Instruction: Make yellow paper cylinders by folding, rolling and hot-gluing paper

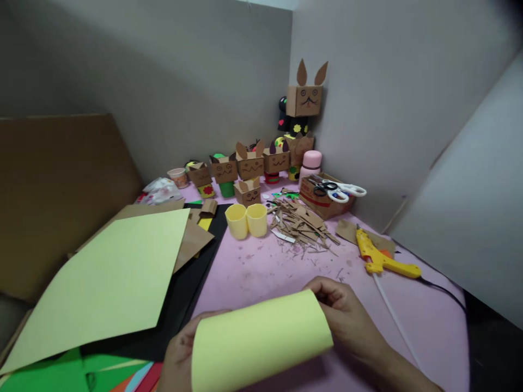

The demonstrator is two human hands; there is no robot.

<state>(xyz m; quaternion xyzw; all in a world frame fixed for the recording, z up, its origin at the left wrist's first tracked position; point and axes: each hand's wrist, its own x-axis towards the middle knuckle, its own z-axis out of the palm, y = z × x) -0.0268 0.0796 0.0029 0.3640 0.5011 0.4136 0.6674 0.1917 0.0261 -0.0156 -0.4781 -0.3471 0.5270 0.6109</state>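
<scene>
A pale yellow sheet of craft paper [261, 340], bent into a wide curve, is held between my two hands near the front of the table. My left hand [177, 348] grips its left end, the fingers partly hidden behind the paper. At the upper right end, my right hand [347, 313] pinches the paper's edge with curled fingers. Beyond the sheet stand two joined pale yellow paper tubes [247, 222]. Over on the left lies a larger flat yellow sheet [118, 272], resting on black sheets [194, 283] and cardboard.
A yellow glue gun [382, 258] with its cord lies at right. Scissors [337, 190] rest on a small box [321, 204]. Cardboard scraps [304, 223] lie mid-table. Several cardboard animal figures [250, 163] and a pink bottle [311, 163] line the back, against grey walls.
</scene>
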